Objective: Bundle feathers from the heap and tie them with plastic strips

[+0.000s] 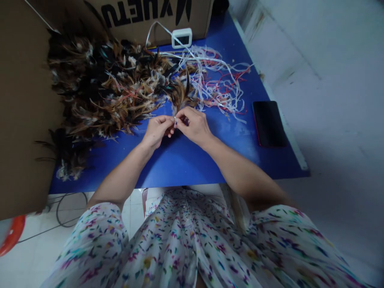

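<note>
Both hands meet over the blue table (192,168), fingertips pinched together at the base of a small bunch of feathers (180,94). My left hand (159,129) grips the pale lower end of the bunch from the left, fingers closed. From the right, my right hand (193,123) pinches at the same white end; whether it holds the quills or a bit of white tie there is too small to tell. The brown and dark feather tips point away from me. A large pile of brown and black feathers (120,92) spreads to the left of the hands.
Tangled white and red strings (219,88) lie at the back right. A small white device with a screen (182,38) stands before a cardboard box (144,30). A dark phone (269,124) rests near the right edge, beside the wall (330,100). Cardboard (24,112) rises at left.
</note>
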`<move>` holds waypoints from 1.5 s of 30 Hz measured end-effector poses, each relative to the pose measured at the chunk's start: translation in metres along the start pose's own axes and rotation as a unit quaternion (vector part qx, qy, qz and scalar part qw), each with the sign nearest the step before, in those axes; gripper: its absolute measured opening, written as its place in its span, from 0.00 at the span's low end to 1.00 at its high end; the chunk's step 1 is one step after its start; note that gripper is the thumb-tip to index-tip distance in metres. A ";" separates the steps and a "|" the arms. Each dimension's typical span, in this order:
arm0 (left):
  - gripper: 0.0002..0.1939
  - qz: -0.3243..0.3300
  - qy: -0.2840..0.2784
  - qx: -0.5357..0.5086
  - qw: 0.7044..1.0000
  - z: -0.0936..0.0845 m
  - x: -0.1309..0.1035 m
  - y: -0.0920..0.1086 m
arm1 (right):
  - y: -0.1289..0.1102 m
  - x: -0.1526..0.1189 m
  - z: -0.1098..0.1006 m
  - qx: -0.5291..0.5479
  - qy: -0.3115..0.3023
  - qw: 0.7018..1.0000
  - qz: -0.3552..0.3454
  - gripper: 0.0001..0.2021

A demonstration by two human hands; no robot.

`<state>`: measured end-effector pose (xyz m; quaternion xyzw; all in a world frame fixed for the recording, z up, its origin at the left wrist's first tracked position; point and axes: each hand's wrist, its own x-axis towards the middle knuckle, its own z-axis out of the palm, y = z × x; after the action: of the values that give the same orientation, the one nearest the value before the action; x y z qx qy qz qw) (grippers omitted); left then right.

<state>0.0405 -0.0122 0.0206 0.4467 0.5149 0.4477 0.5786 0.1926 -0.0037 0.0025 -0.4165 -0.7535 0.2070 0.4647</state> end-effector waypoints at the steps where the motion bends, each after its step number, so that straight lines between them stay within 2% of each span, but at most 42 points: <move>1: 0.06 0.002 0.001 0.004 1.000 0.000 0.000 0.000 | 0.000 0.000 0.000 -0.003 -0.002 1.000 0.000 0.04; 22: 0.08 0.045 0.020 0.079 0.996 0.000 0.000 -0.003 | 0.001 0.001 -0.002 -0.089 -0.062 0.994 -0.010 0.03; 29: 0.10 0.032 0.022 0.055 0.998 0.005 0.000 -0.003 | 0.002 0.003 0.001 -0.053 -0.045 0.997 0.033 0.04; 35: 0.12 0.051 0.040 0.049 0.997 0.008 0.000 -0.006 | -0.003 0.004 0.002 -0.013 -0.030 0.996 0.088 0.05; 41: 0.10 0.083 0.055 0.076 0.992 0.007 -0.002 -0.010 | -0.001 0.001 0.003 -0.039 -0.023 0.998 0.048 0.04; 45: 0.09 0.117 0.065 0.132 0.982 0.004 0.000 -0.014 | 0.000 0.000 0.003 -0.083 -0.025 0.996 0.035 0.03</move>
<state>0.0455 -0.0151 0.0073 0.5468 0.5501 0.4682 0.4233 0.1903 -0.0037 0.0013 -0.4745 -0.7645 0.1699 0.4019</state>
